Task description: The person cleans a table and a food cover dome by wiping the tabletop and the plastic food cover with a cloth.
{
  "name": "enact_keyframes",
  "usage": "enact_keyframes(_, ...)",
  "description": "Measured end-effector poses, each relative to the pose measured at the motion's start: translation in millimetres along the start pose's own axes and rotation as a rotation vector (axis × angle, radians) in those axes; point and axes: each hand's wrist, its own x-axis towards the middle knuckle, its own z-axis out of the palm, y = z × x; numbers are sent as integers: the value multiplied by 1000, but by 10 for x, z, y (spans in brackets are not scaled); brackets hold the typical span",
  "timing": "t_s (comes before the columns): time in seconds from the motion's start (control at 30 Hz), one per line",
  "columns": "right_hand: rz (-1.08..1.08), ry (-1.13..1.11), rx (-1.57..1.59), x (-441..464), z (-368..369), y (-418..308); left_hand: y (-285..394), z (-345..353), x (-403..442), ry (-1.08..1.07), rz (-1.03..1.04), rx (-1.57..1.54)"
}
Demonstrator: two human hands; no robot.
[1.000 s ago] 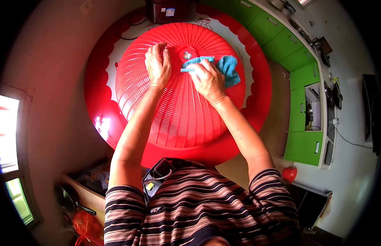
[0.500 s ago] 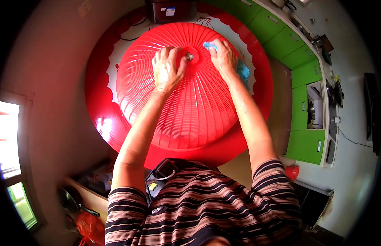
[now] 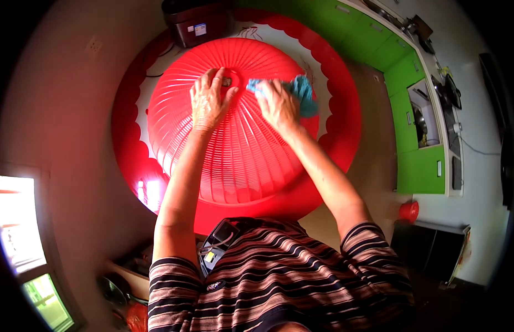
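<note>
A large red slatted dome cover (image 3: 240, 149) rests on a round red and white table (image 3: 343, 110). On the dome's left upper part lies my left hand (image 3: 208, 102), fingers apart, holding nothing, beside the round hub at its top. My right hand (image 3: 279, 105) presses a blue cloth (image 3: 305, 97) against the dome, just right of the hub. Part of the cloth sticks out beyond the fingers on both sides.
A dark appliance (image 3: 197, 25) stands at the table's far edge. Green cabinets (image 3: 420, 169) with a counter run along the right. A small red bin (image 3: 409, 211) is at the lower right. The window (image 3: 19, 224) is at the left.
My right hand has moved left and nearer to the hub with the cloth. My left hand has shifted slightly left on the dome. The whole view has turned a little.
</note>
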Motion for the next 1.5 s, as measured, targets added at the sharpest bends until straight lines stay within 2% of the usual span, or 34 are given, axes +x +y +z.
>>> enact_keyframes(0.07, -40, 67, 41, -376, -116, -101, -39, 26, 11, 15, 32, 12)
enact_keyframes(0.13, -23, 82, 107, -707, -266, -174, 15, -61, 45, -59, -22, 8)
enact_keyframes(0.2, 0, 117, 175, -959, -339, -219, 47, -34, 99, 4, 40, -3)
enact_keyframes(0.27, -10, 108, 187, -1080, -415, -225, 138, -28, 179, -74, -66, 178)
enact_keyframes(0.33, -6, 124, 187, -1043, -436, -204, 227, 12, 218, -57, -49, 251)
enact_keyframes(0.4, -79, 119, 124, -905, -418, -126, 226, 89, 206, 62, -42, 252)
enact_keyframes(0.53, 109, -25, 28, -287, -202, 113, 201, 66, 188, 63, -18, 211)
enact_keyframes(0.63, 87, 5, -20, 304, 28, 341, 199, 52, 188, 17, -49, 191)
enact_keyframes(0.73, 178, -138, -107, 850, 242, 497, 195, 56, 187, 28, -47, 159)
enact_keyframes(0.8, 159, -56, -178, 1123, 478, 683, 227, 42, 191, 73, -16, 166)
enact_keyframes(0.83, 222, -166, -103, 1277, 417, 726, 247, 24, 195, 68, -26, 162)
enact_keyframes(0.93, 430, -177, -33, 1527, 574, 1217, 224, 49, 181, 74, -32, 153)
enact_keyframes(1.0, 621, -276, 88, 1545, 611, 1623, 218, 64, 186, 75, -39, 166)
enact_keyframes(1.03, 682, -245, 140, 1481, 613, 1741, 213, 70, 189, 79, -38, 177)
enact_keyframes(1.1, 580, -147, 207, 1285, 589, 1901, 234, 57, 179, 75, -50, 171)
enact_keyframes(1.27, 509, 31, 219, 505, 123, 1651, 157, 125, 194, 120, 23, 142)
enact_keyframes(1.5, 563, 311, 258, -900, -8, 1311, 62, 123, 224, 61, 100, 81)
